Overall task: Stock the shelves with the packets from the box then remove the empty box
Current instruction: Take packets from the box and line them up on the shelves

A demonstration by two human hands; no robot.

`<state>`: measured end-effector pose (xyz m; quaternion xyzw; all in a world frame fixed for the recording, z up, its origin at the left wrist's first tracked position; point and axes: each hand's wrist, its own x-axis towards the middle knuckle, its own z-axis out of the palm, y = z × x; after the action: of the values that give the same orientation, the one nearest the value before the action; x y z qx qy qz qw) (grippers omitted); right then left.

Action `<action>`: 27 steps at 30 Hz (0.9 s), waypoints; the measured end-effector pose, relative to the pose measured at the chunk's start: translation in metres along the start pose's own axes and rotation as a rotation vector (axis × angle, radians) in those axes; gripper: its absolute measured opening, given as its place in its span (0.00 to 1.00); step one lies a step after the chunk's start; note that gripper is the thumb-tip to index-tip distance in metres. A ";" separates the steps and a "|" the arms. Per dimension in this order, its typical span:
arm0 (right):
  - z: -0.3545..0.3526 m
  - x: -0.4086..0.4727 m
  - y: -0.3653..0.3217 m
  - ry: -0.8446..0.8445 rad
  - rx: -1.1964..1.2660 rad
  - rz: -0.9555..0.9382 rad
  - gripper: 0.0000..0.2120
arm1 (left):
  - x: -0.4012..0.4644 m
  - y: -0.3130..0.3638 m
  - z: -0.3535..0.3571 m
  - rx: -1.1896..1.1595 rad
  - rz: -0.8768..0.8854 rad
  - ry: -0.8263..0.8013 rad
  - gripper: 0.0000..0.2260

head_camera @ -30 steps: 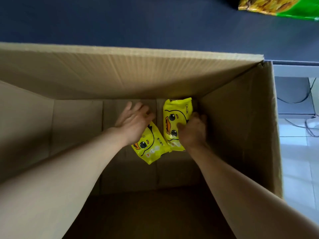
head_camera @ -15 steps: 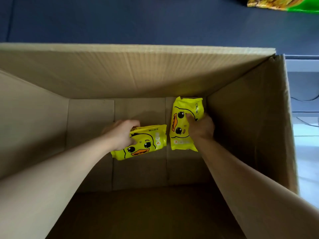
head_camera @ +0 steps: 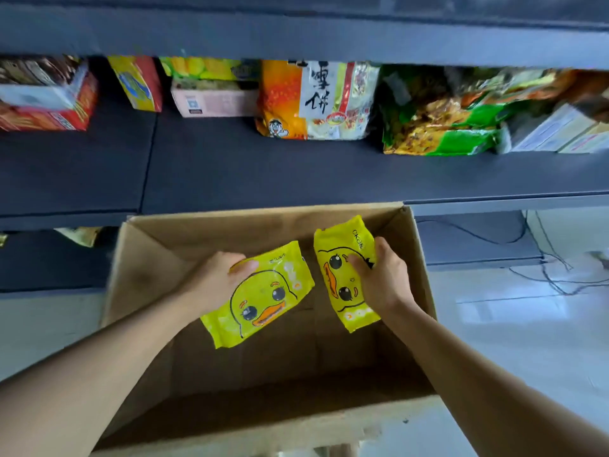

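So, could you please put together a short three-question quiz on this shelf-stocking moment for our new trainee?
1. True or false: the left hand grips a yellow duck-face packet.
2. What does the right hand hold? A) a second yellow duck-face packet B) a red carton C) nothing
3. Fill in: both packets are above the open brown cardboard ___.

Key: 1 true; 2 A; 3 box. The dark shelf board behind it has bare space in front of the orange-and-white snack bag.

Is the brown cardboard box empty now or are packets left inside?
Seemingly empty: the cardboard box floor looks bare; both yellow duck packets are held above it.
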<state>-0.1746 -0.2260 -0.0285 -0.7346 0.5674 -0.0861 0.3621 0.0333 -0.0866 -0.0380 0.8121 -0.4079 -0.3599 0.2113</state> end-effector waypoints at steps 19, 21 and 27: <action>-0.342 -0.100 -0.116 0.335 -0.011 -0.256 0.11 | -0.114 0.312 -0.157 0.008 0.448 0.265 0.15; -0.383 -0.110 -0.107 0.386 -0.002 -0.271 0.12 | -0.126 0.355 -0.150 0.034 0.490 0.273 0.15; -0.513 -0.133 -0.054 0.466 0.015 -0.328 0.12 | -0.161 0.490 -0.102 0.110 0.539 0.380 0.14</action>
<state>-0.4538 -0.3248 0.4141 -0.7743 0.5083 -0.3141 0.2084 -0.2054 -0.2336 0.4062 0.7377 -0.5803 -0.1103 0.3269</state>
